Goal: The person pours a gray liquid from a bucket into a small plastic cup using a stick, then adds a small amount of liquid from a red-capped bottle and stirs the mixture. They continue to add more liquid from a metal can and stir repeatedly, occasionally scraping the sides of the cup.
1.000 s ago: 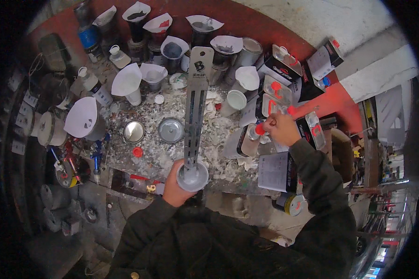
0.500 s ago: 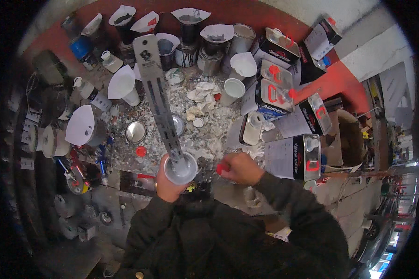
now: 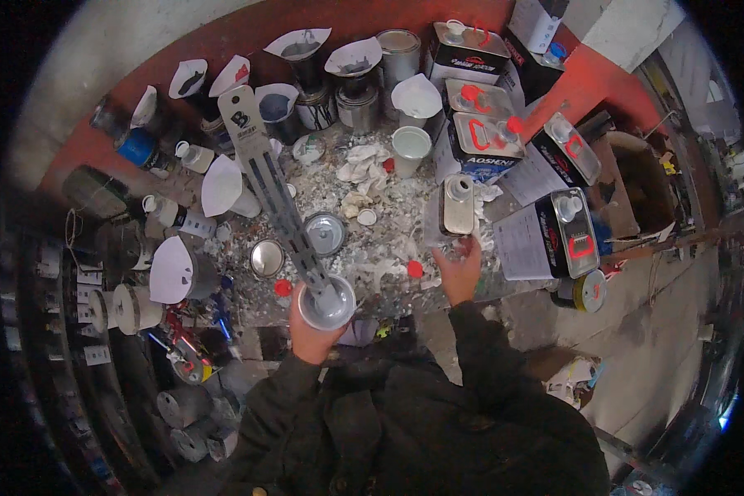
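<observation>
My left hand [image 3: 308, 335] is wrapped round a white plastic cup [image 3: 349, 318] with grey liquid inside. A long slotted metal mixing stick [image 3: 277, 194] leans in that cup, its upper end tilted to the far left. My right hand [image 3: 461, 271] is at the near side of a rectangular metal can [image 3: 458, 217] with an uncapped spout. Its thumb and fingers are spread apart beside the can's lower part; whether they press on it I cannot tell. One red cap [image 3: 415, 269] lies left of this hand, and another red cap [image 3: 283, 288] beside the cup.
Cups with paper strainers [image 3: 298, 43] and paint tins [image 3: 358, 109] line the back. Several rectangular cans [image 3: 546, 236] stand at the right. Round lids [image 3: 267, 258], crumpled wipes [image 3: 364, 169] and a pale cup [image 3: 411, 149] sit on the spattered bench. Spray guns [image 3: 186, 355] hang at the left.
My right hand has let go of the red cap, which now lies on the bench, and has moved forward to the uncapped can. My left hand still holds the cup. The view has shifted.
</observation>
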Demonstrator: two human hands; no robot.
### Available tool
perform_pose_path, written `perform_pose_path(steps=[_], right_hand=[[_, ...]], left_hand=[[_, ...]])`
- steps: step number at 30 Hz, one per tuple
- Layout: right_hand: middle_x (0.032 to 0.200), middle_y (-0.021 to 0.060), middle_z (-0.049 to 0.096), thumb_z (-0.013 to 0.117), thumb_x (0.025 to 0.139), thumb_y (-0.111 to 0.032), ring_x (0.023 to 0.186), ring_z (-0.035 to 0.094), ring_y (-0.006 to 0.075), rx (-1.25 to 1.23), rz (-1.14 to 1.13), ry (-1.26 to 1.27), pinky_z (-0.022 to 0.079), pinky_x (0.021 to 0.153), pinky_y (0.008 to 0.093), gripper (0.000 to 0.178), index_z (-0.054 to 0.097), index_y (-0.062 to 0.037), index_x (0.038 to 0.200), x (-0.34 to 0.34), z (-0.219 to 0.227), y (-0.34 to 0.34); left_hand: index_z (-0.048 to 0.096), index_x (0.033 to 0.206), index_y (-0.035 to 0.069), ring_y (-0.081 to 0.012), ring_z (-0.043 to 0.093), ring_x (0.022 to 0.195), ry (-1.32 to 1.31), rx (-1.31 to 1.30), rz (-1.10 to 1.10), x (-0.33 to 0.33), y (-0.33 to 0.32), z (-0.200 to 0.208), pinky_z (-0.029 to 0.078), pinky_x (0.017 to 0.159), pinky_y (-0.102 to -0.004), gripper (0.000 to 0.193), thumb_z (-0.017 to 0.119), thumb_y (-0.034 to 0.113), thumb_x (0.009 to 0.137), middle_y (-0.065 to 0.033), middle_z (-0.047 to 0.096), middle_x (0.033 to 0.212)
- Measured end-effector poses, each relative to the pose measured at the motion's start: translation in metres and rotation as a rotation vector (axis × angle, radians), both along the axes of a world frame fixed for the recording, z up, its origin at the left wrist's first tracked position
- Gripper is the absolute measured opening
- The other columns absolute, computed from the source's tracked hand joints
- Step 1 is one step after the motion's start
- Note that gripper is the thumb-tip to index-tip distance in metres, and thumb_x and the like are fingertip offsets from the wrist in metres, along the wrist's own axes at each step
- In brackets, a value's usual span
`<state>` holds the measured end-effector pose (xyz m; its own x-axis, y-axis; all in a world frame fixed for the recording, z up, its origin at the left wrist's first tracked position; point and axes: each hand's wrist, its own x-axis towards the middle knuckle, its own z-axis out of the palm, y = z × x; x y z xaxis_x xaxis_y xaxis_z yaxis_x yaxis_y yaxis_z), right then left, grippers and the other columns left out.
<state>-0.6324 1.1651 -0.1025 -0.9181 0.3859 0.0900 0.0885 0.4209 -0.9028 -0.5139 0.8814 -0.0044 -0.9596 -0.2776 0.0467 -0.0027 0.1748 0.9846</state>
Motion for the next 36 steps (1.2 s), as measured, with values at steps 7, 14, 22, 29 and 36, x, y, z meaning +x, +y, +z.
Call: perform_pose_path(steps=[7, 14, 22, 29, 36], right_hand=[[0.123, 0.0196, 0.062, 0.092, 0.073, -0.027, 0.115, 0.061, 0.0305, -0.115, -0.248, 0.157, 0.047, 0.101, 0.0422, 0.087, 0.046, 0.0038, 0.140, -0.059, 0.031, -0.043], [0.125, 0.0122, 0.063, 0.089, 0.075, -0.016, 0.114, 0.060, 0.0225, 0.119, 0.225, 0.256, 0.046, 0.101, 0.0371, 0.071, 0.054, 0.0002, 0.135, -0.048, 0.121, 0.011], [0.134, 0.0165, 0.065, 0.084, 0.064, -0.002, 0.124, 0.062, 0.0338, 0.542, 0.737, 0.451, 0.047, 0.106, 0.0432, 0.071, 0.062, -0.0036, 0.131, -0.010, 0.250, 0.011], [0.138, 0.0122, 0.062, 0.076, 0.054, 0.000, 0.127, 0.059, 0.0366, 0.829, 0.976, 0.498, 0.043, 0.108, 0.0530, 0.076, 0.065, -0.0104, 0.129, -0.002, 0.284, -0.011], [0.138, 0.0114, 0.062, 0.073, 0.057, -0.009, 0.130, 0.059, 0.0342, 0.991, 1.052, 0.544, 0.041, 0.112, 0.0540, 0.074, 0.066, -0.0134, 0.131, -0.003, 0.291, -0.020]], left_hand=[[0.042, 0.142, 0.007, -0.0229, 0.062, 0.119, 0.088, 0.010, 0.002, -0.002, -0.006, -0.002, 0.050, 0.102, -0.0385, 0.086, 0.089, 0.002, 0.069, -0.0083, 0.060, 0.127], [0.040, 0.147, 0.005, -0.0233, 0.058, 0.124, 0.072, 0.228, -0.028, -0.008, 0.006, 0.003, 0.047, 0.107, -0.0400, 0.093, 0.090, 0.003, 0.069, -0.0092, 0.057, 0.134], [0.041, 0.146, 0.004, -0.0241, 0.056, 0.128, 0.110, 0.244, -0.111, -0.020, 0.020, 0.010, 0.044, 0.109, -0.0386, 0.090, 0.086, 0.000, 0.069, -0.0108, 0.055, 0.133], [0.042, 0.145, 0.004, -0.0237, 0.056, 0.125, 0.132, 0.262, -0.153, -0.026, 0.028, 0.024, 0.045, 0.107, -0.0381, 0.087, 0.086, 0.002, 0.070, -0.0116, 0.055, 0.131], [0.043, 0.145, 0.004, -0.0254, 0.056, 0.126, 0.149, 0.251, -0.134, -0.026, 0.034, 0.027, 0.044, 0.107, -0.0379, 0.085, 0.086, 0.004, 0.071, -0.0126, 0.054, 0.131]])
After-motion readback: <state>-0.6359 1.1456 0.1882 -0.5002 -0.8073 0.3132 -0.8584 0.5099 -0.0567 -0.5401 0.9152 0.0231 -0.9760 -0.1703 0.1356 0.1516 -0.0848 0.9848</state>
